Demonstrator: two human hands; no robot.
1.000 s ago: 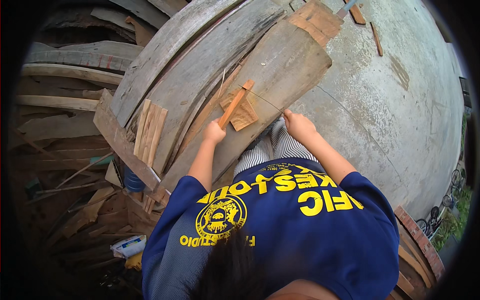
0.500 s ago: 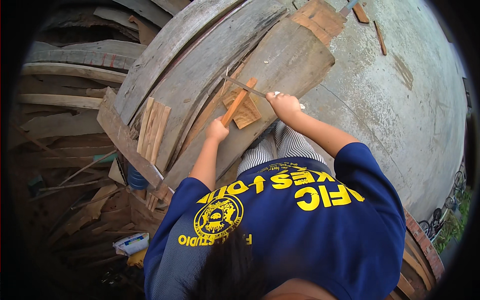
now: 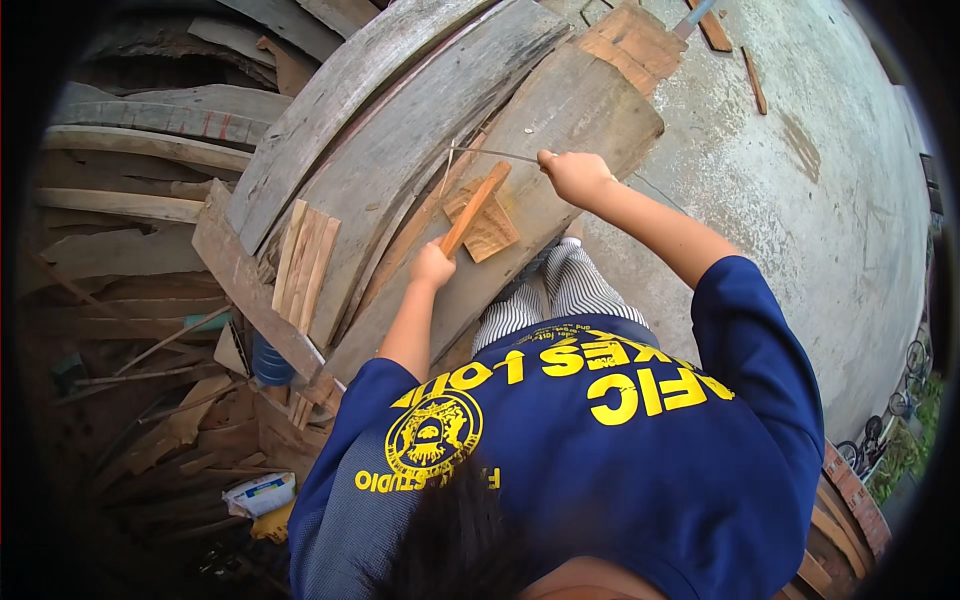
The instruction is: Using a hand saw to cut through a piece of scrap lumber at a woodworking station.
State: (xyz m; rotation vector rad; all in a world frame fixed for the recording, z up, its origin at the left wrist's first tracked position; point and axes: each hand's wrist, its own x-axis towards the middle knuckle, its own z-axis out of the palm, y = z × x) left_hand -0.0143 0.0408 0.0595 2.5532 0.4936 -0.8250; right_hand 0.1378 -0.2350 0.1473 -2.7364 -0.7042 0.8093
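My left hand point(image 3: 432, 265) is wrapped round the lower end of a narrow orange-brown wooden strip point(image 3: 478, 205). The strip slants up and away, its far end over a small square wooden block point(image 3: 490, 236) lying on a wide grey plank point(image 3: 570, 110). In my right hand point(image 3: 580, 178) is a knife with a long thin blade point(image 3: 500, 154), closed fingers hiding most of its handle. Seen nearly edge-on, the blade points left beyond the strip's far end, with a gap between them in this view. A thin pale sliver point(image 3: 449, 165) shows near the blade's tip.
Several short pale strips point(image 3: 304, 258) lean together on the left of the planks. Further left is a heap of weathered boards point(image 3: 140, 200), with a blue container point(image 3: 271, 360) below. Loose wood pieces point(image 3: 755, 80) lie on the concrete floor point(image 3: 800, 250) at the right.
My right hand has moved up and slightly right with the knife, lifting the blade off the strip it crossed. My left hand and the strip stay nearly in place.
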